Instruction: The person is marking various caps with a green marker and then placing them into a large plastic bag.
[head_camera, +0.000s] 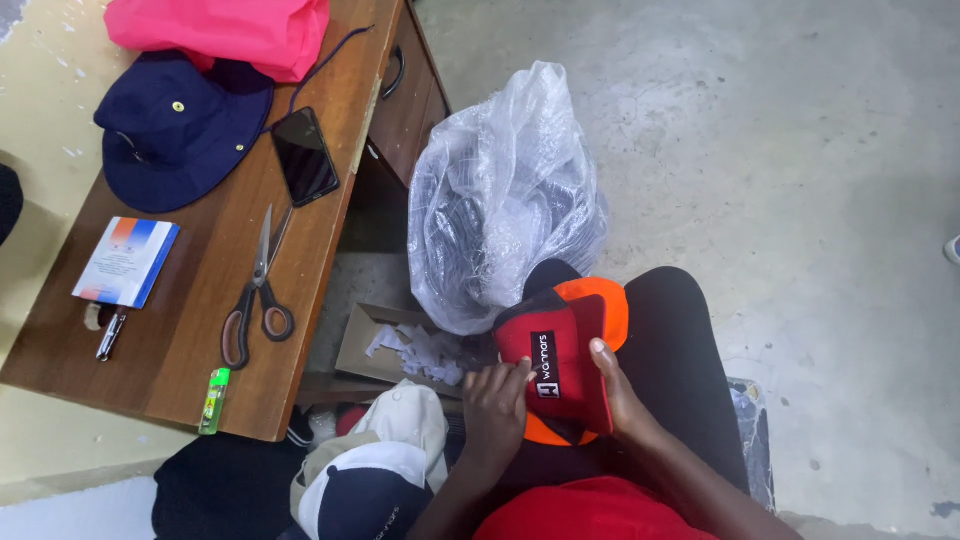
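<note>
Two hands work on one red and orange cap (562, 368), which rests on my lap just below the clear plastic bag (500, 195). The cap looks light and soft in the crown, stiffer along the brim, so I judge it will fold and sag unless I take it by the brim edge or pinch a seam; nothing about it seems fragile or slippery.

My right hand (622, 398) cups the cap from its far side, thumb laid across the red panel, fingers behind it, so that grip is closed on the cap. My left hand (494, 402) has its fingertips curled against the cap's near edge beside the dark label; it touches and seems to pinch the cloth, though how firmly I cannot tell.

Left of the cap, a cardboard box (372, 345) with white paper scraps lies on the floor, and more caps, white and navy (375, 470), sit below that. Further left of the cap stands the wooden tabletop (190, 330) carrying scissors (256, 296), a dark phone (305, 155), a green lighter (213, 400) and a navy bucket hat (180, 130).
</note>
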